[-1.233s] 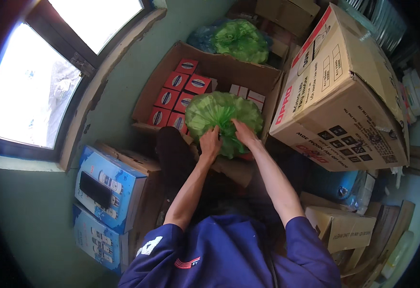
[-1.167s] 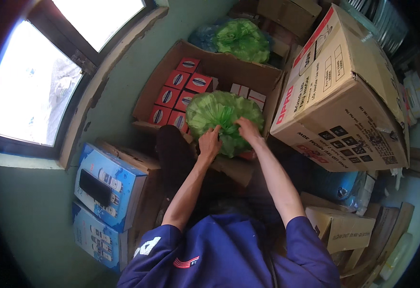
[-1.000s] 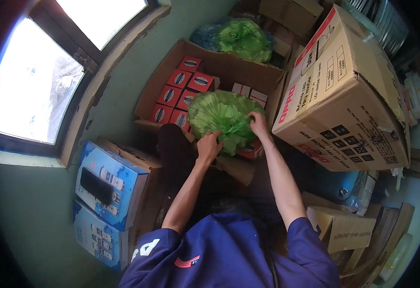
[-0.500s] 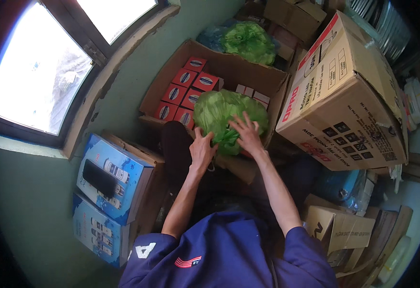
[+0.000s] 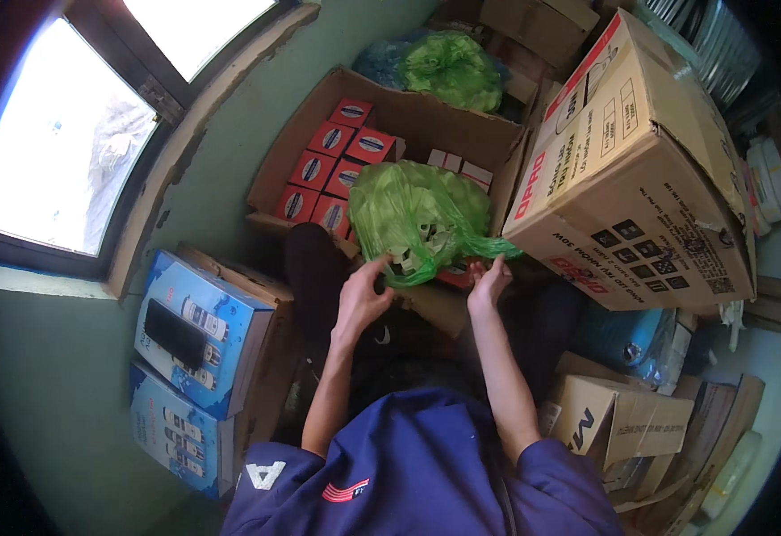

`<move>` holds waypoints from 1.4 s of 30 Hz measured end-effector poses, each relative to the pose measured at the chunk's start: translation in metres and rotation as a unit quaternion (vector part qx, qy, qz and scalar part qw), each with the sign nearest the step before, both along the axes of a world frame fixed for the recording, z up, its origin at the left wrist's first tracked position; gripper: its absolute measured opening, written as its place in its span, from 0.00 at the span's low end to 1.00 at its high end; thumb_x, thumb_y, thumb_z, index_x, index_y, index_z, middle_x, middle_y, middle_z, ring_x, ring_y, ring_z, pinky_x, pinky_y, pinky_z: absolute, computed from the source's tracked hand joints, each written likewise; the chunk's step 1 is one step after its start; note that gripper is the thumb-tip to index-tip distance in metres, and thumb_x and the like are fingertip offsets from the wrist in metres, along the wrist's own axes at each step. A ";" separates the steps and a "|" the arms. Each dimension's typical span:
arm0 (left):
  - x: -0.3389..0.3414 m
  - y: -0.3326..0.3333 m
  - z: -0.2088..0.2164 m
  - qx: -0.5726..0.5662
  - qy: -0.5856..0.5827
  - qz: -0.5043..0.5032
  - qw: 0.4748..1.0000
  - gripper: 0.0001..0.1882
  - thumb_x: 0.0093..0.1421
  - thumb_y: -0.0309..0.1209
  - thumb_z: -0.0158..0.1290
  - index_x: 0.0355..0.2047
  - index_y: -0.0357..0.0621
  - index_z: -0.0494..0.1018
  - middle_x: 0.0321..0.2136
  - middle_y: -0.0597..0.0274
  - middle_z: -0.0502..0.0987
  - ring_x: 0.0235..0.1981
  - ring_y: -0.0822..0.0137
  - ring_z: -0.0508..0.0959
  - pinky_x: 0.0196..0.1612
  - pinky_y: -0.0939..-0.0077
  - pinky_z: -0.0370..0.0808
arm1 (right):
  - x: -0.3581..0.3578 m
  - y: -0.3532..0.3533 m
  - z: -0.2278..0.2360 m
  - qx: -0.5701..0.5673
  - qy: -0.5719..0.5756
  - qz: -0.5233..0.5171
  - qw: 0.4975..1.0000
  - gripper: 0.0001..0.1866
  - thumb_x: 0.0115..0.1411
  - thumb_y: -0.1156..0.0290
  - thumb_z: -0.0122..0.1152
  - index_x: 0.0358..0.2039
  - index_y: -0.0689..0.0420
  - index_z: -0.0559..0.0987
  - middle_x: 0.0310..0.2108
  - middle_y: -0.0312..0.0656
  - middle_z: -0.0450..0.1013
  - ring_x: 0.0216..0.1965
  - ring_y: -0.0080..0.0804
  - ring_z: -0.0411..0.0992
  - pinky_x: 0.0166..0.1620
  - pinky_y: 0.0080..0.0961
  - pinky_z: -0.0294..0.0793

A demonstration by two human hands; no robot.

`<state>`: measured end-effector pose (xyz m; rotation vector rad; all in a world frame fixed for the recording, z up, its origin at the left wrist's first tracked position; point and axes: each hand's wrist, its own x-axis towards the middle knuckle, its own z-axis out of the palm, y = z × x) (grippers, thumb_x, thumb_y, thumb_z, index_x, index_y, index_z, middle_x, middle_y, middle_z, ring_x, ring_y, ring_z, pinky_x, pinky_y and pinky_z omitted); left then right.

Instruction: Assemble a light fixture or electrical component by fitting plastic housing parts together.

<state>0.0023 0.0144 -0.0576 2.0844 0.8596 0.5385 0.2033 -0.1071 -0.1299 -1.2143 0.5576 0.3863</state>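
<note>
The person's left hand (image 5: pixel 363 300) curls, fingers apart, at seven o'clock of one translucent green plastic bag (image 5: pixel 413 205) lying at twelve; right hand (image 5: pixel 488 284) at four, grip unclear; seven labelled red square boxes (image 5: pixel 311 170), ten o'clock.

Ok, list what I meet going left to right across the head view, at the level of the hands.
Lower window rail, upper blue box, dark trouser leg, left hand, green plastic bag, right hand, large printed cardboard carton.

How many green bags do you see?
2. The near green bag is by the left hand and right hand; the far green bag is behind the open box. More may be hidden.
</note>
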 end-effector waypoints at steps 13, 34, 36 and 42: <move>-0.004 -0.006 0.040 0.063 0.237 -0.020 0.969 0.11 0.49 0.34 0.54 0.29 0.41 0.78 0.30 0.50 0.76 0.32 0.50 0.79 0.35 0.57 0.77 | -0.002 0.010 -0.012 -0.535 -0.377 0.650 0.386 0.20 0.61 0.51 0.53 0.39 0.54 0.82 0.33 0.47 0.79 0.39 0.46 0.76 0.50 0.40 0.69; -0.038 0.028 0.022 -0.320 -0.088 0.074 0.940 0.07 0.58 0.24 0.45 0.34 0.35 0.71 0.29 0.69 0.70 0.35 0.78 0.68 0.41 0.83 0.65 | 0.109 0.133 -0.057 -0.249 -0.294 0.482 0.787 0.18 0.53 0.69 0.56 0.43 0.63 0.77 0.36 0.59 0.75 0.38 0.53 0.74 0.41 0.42 0.73; -0.038 0.031 0.021 -0.337 -0.067 0.077 0.936 0.07 0.58 0.24 0.45 0.34 0.37 0.71 0.27 0.71 0.69 0.33 0.79 0.67 0.40 0.84 0.64 | 0.133 0.144 -0.054 -0.366 -0.409 0.507 0.664 0.19 0.51 0.66 0.59 0.42 0.60 0.79 0.38 0.57 0.76 0.38 0.52 0.74 0.45 0.43 0.72; -0.060 0.025 0.010 -0.357 -0.117 0.162 0.913 0.06 0.57 0.24 0.45 0.34 0.39 0.70 0.27 0.72 0.67 0.32 0.80 0.65 0.37 0.86 0.63 | 0.093 0.191 -0.024 -0.275 -0.436 0.564 0.646 0.26 0.52 0.58 0.62 0.50 0.56 0.76 0.50 0.59 0.69 0.54 0.53 0.65 0.57 0.42 0.63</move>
